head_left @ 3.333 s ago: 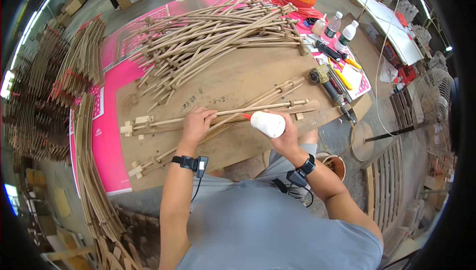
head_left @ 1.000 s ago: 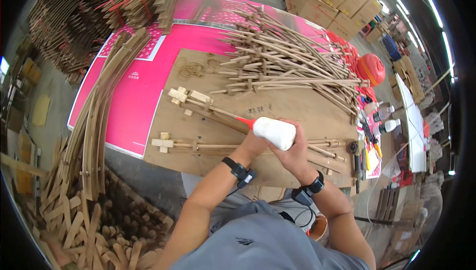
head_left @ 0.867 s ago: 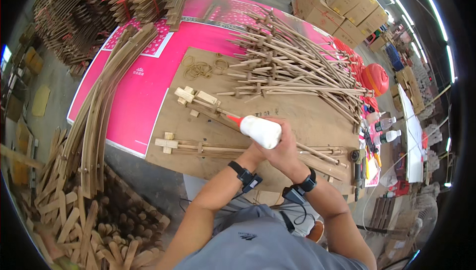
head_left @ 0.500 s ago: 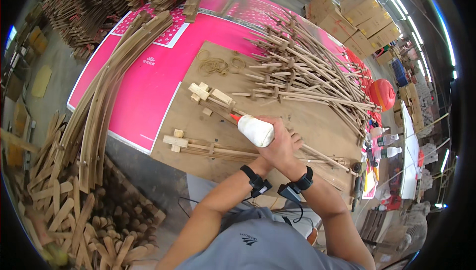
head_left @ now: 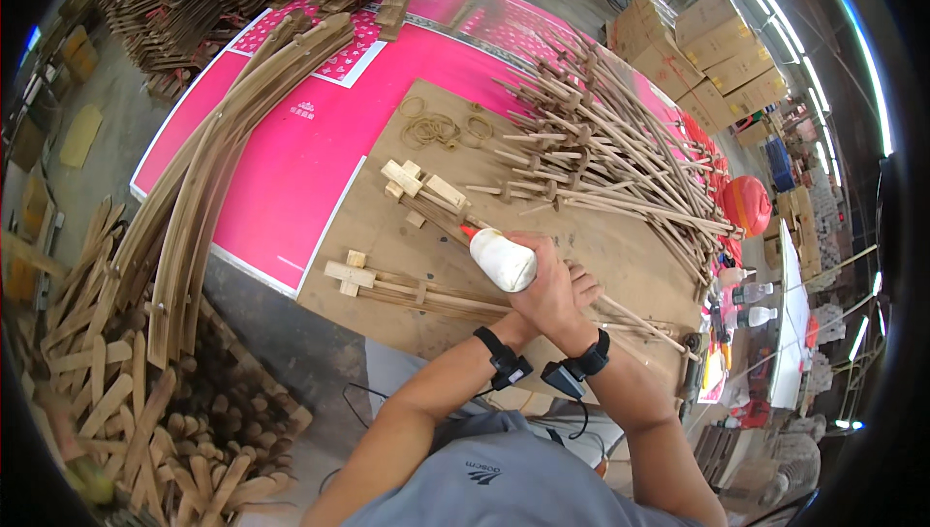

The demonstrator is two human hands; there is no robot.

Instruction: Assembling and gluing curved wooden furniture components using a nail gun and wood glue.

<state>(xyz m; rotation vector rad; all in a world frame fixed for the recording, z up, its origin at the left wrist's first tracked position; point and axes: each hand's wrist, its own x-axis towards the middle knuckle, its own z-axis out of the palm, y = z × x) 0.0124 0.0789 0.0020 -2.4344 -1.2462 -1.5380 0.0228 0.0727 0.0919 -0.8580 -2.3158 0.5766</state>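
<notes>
My right hand [head_left: 544, 285] is closed round a white glue bottle [head_left: 503, 262] with a red nozzle, tilted with the nozzle to the upper left. The nozzle is near a stick frame [head_left: 433, 213] with pale wood blocks [head_left: 404, 176] at its end. Beneath my right wrist crosses my left hand [head_left: 583, 285], its curled fingers round a wooden stick [head_left: 639, 322] that runs out to the right. My right hand hides most of that grip. Nearer me, a second stick frame [head_left: 455, 298] with a cross-shaped block end [head_left: 351, 273] lies on the brown board [head_left: 373, 227].
Many thin sticks with small crosspieces [head_left: 581, 139] pile up at the right. Long slats [head_left: 208, 169] lie over the pink table cover [head_left: 281, 139]. Rubber bands [head_left: 431, 130] rest on the board. Slat ends [head_left: 174, 449] fill the lower left. Clear bottles [head_left: 754, 317] stand right.
The whole view has shifted slightly. Both hands and the glue bottle keep nearly the same place over the board, the bottle still held with its nozzle by the stick frame.
</notes>
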